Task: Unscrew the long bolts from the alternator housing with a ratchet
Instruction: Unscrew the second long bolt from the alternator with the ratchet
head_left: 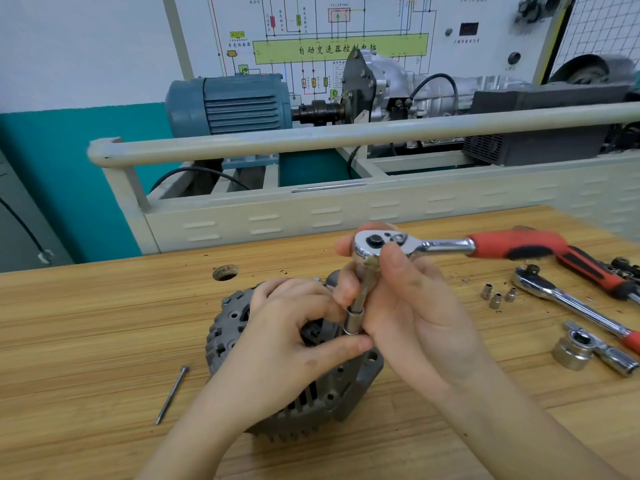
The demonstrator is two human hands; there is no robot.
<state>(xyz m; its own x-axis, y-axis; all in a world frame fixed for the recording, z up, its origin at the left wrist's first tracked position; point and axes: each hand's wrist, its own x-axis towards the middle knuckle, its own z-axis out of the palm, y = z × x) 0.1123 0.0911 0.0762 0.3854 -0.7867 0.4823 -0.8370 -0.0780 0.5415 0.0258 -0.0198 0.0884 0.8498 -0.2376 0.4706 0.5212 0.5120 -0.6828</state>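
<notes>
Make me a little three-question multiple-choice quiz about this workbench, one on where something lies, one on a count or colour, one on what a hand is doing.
1. Where does the loose long bolt lie?
A. On the wooden bench, left of the alternator
B. Inside the alternator
C. On the rail behind the bench

2. How many small loose sockets stand together on the bench at right?
A. One
B. Three
C. Six

3. What is the right hand doing?
A. Resting flat on the bench
B. Holding the ratchet at its head and extension
C. Gripping the red handle's end

Answers:
1. A: the bolt lies alone on the wood beside the housing.
2. B: three small silver sockets stand in a cluster.
3. B: its fingers curl round the extension below the ratchet head, while the left hand steadies the alternator.
</notes>
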